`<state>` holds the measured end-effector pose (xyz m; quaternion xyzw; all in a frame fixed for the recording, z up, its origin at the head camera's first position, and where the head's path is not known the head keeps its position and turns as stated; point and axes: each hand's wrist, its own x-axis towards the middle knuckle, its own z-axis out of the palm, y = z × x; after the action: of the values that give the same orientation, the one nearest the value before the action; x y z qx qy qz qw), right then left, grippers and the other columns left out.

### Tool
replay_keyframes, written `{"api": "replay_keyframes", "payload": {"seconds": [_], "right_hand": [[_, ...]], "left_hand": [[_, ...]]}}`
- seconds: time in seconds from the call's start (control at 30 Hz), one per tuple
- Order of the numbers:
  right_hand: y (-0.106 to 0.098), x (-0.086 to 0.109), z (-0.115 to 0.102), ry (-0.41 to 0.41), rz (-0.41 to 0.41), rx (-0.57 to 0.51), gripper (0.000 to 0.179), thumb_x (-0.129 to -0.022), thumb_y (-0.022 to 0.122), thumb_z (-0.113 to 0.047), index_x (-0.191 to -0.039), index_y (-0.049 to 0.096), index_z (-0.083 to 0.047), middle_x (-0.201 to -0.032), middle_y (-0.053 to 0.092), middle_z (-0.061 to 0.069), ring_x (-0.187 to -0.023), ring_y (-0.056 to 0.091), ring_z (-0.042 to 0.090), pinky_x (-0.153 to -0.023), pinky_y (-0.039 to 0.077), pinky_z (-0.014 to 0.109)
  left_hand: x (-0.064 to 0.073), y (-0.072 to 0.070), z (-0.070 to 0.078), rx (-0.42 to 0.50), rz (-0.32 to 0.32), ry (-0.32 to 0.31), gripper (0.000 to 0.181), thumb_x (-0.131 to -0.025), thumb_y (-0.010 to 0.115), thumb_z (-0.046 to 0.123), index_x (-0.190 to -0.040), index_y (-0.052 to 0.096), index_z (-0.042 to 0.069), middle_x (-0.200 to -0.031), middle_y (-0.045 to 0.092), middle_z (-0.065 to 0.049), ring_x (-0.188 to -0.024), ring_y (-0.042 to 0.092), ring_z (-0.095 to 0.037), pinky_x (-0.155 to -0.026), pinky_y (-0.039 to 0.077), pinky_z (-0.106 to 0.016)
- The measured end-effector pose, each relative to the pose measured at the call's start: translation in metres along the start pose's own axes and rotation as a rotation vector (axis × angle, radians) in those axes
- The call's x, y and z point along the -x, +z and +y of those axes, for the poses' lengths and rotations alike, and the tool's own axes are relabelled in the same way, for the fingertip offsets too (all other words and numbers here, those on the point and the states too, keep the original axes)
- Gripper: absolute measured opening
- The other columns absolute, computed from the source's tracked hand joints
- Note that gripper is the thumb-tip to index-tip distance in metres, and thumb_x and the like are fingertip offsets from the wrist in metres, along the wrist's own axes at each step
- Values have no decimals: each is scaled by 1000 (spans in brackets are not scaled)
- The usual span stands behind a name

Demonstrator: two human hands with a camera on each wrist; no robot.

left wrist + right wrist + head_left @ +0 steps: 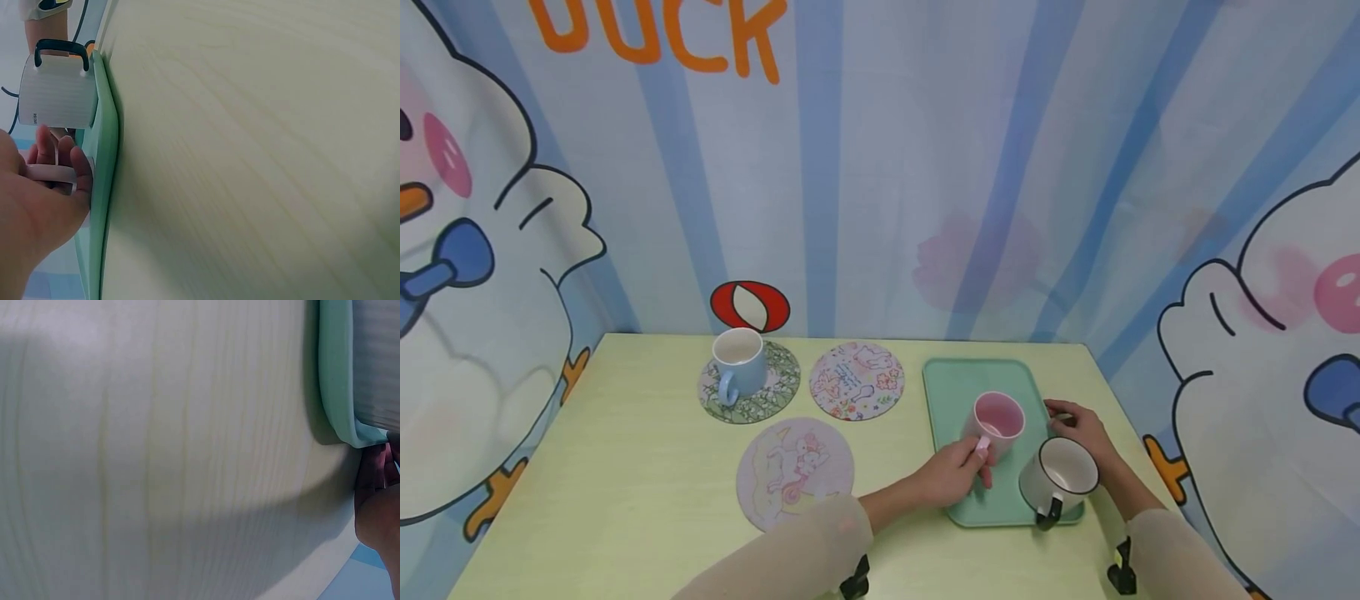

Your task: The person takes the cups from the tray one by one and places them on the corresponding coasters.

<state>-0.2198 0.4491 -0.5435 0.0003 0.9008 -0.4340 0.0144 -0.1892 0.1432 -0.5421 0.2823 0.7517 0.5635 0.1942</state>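
Note:
A pink mug (998,417) stands on the green tray (951,392), and my left hand (955,472) grips its handle. In the left wrist view, the fingers of that hand (47,194) curl round the pale handle (50,173). My right hand (1086,429) is at the tray's right edge, holding the rim between fingers and thumb. In the right wrist view, the fingers (373,465) meet the tray's edge (337,381), partly hidden. A white mug (1058,471) with a black handle sits at the tray's near right corner, close to my right hand.
Left of the tray lie three round placemats: a flowered one (857,408), a pink one (760,492) and a green-patterned one (782,379). A light blue mug (741,362) stands on the green-patterned one. Behind the pale yellow table (625,467) hangs a striped curtain (887,167).

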Motion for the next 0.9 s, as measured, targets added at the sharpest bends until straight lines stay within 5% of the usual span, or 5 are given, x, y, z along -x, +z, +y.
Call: {"api": "replay_keyframes", "payload": {"seconds": [0.23, 0.43, 0.7, 0.9], "right_hand": [[-4, 5, -16, 2, -24, -43, 46, -102, 58, 1, -143, 51, 19, -124, 63, 37, -104, 68, 40, -76, 53, 26], [1, 1, 1, -1, -2, -13, 46, -104, 56, -3, -146, 49, 16, -127, 63, 35, -105, 68, 37, -76, 53, 26], [2, -2, 6, -6, 22, -3, 47, -104, 57, -6, -147, 52, 12, -133, 63, 34, -103, 68, 29, -76, 54, 27], [0, 1, 0, -4, 6, -2, 47, -104, 56, -3, -147, 50, 16, -127, 62, 36, -104, 68, 35, -75, 53, 26]], "left_hand": [[-1, 4, -1, 24, 52, 25, 26, -116, 44, 22, -103, 62, 8, -79, 57, 4, -68, 50, -4, -66, 44, -21], [0, 6, 3, 81, 69, -3, 28, -116, 44, 23, -101, 61, 6, -79, 53, 2, -67, 48, -6, -63, 42, -22], [-3, -2, 8, -19, 106, -21, 34, -116, 40, 29, -105, 64, 8, -80, 52, 4, -75, 49, -7, -74, 43, -27], [-8, -6, 5, -43, 97, -16, 35, -117, 39, 30, -104, 65, 9, -80, 53, 5, -77, 50, -7, -76, 43, -28]]}}
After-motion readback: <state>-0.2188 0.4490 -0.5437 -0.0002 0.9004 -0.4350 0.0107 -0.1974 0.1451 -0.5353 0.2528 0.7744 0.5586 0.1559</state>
